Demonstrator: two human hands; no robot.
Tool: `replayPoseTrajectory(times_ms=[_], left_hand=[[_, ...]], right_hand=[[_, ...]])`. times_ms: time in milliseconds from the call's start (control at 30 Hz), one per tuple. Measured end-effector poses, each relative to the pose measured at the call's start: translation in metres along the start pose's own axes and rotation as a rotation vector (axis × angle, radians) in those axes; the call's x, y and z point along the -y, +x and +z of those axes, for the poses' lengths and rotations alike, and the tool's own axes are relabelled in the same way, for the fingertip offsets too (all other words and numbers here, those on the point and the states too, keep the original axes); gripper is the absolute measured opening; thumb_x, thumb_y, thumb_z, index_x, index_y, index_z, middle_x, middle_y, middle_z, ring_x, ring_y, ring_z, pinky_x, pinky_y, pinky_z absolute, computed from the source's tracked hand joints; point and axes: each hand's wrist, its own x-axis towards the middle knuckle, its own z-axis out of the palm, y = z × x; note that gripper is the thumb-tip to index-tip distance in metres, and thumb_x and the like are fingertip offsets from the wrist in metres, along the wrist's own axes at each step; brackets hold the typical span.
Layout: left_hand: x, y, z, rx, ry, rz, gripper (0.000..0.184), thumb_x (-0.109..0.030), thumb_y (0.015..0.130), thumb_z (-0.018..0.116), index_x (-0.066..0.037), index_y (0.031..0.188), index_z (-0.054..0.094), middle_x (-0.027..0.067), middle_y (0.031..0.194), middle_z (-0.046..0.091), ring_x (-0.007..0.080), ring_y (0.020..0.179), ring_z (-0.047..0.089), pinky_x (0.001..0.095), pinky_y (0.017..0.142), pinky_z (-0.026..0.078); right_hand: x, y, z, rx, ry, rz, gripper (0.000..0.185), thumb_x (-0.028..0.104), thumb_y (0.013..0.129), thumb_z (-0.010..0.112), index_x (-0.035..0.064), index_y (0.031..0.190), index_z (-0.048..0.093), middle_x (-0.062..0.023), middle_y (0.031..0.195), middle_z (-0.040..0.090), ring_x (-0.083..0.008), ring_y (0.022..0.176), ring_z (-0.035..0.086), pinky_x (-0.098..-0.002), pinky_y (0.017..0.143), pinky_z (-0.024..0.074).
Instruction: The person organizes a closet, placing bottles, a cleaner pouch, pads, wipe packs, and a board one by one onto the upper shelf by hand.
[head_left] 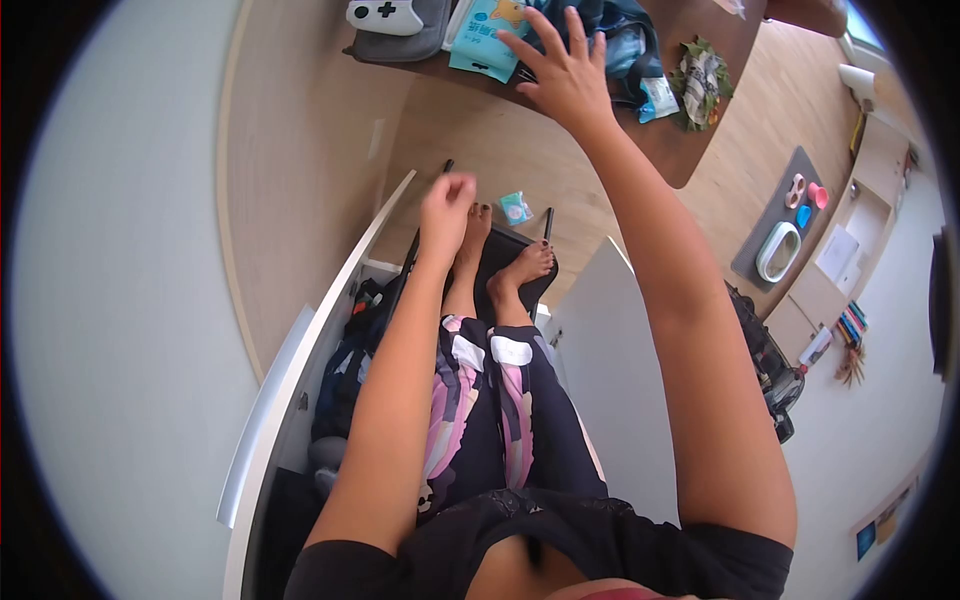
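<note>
Nearest, a black short-sleeved shirt (440, 560) and dark leggings with pink and white patches (460, 440) lie below the two bare arms. Left of the legs, an open white compartment (275, 430) holds dark fabric items (345, 375). Ahead, bare feet (522, 266) rest at a black padded surface (500, 250). The left hand (448, 205) is raised beside them, fingers curled in and blurred; whether they pinch anything cannot be told. A small teal-and-white packet (515, 208) lies on the floor, apart from that hand. Further on, the right hand (565, 75) reaches over a brown table (660, 155), fingers spread and grasping nothing. The light blue printed packet (485, 45) lies just left of its fingers, the shiny dark blue bag (635, 45) beneath and right of them; contact cannot be told. Right of the bag sit a small blue-and-white packet (658, 98) and a green leafy-edged item (702, 80). At the table's left are a white game controller (385, 14) and a grey fabric case (400, 46). Well beyond, right, a grey mat (750, 260) bears a white-rimmed oval container (778, 250) and a pink cup (818, 195).
</note>
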Motion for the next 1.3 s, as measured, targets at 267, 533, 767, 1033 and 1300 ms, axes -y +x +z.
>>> replayPoseTrajectory(times_ms=[267,533,767,1033,1300], left_hand=[[-0.095,0.125,0.069,-0.086,-0.572,-0.246,0.026,-0.024,0.085,0.064,-0.004,0.101,0.055,0.0035,0.090,0.059,0.0114,0.077,0.055,0.0250,0.066,0.044],[-0.079,0.147,0.076,-0.217,-0.517,-0.423,0.011,-0.017,0.085,0.064,-0.014,0.091,0.055,-0.0031,0.077,0.056,0.0087,0.062,0.050,0.0322,0.070,0.047],[-0.079,0.127,0.062,-0.006,-0.809,-0.093,0.034,-0.003,0.088,0.051,-0.014,0.120,0.042,0.0023,0.109,0.050,0.0173,0.101,0.053,0.0405,0.089,0.044],[-0.090,0.083,0.048,0.014,-0.816,0.116,0.026,-0.002,0.090,0.049,-0.010,0.114,0.043,-0.0004,0.101,0.051,0.0141,0.101,0.053,0.0328,0.089,0.047],[-0.075,0.037,0.031,-0.071,-0.700,0.186,0.025,0.000,0.089,0.052,-0.009,0.111,0.043,0.0002,0.105,0.050,0.0125,0.099,0.051,0.0325,0.090,0.042]], right_hand=[[-0.046,-0.019,0.038,-0.297,-0.022,0.044,0.024,0.008,0.074,0.061,0.0182,0.096,0.056,-0.0006,0.125,0.047,-0.0318,0.120,0.043,-0.0368,0.096,0.0426],[-0.085,-0.033,0.017,-0.465,0.558,0.163,0.022,-0.004,0.077,0.058,0.0075,0.096,0.053,-0.0077,0.114,0.056,-0.0345,0.115,0.048,-0.0389,0.094,0.0410],[-0.108,-0.019,-0.007,-0.695,0.677,0.296,0.020,-0.001,0.082,0.059,0.0051,0.099,0.050,-0.0099,0.110,0.058,-0.0232,0.099,0.054,-0.0291,0.087,0.0415],[-0.135,-0.012,-0.044,-0.790,1.171,0.319,0.015,-0.004,0.088,0.049,0.0079,0.097,0.047,-0.0002,0.087,0.049,-0.0061,0.076,0.046,-0.0184,0.067,0.0397],[-0.137,-0.003,-0.050,-0.646,0.285,0.015,0.022,-0.011,0.076,0.050,0.0019,0.093,0.051,-0.0101,0.101,0.056,-0.0292,0.096,0.054,-0.0345,0.087,0.0421]])
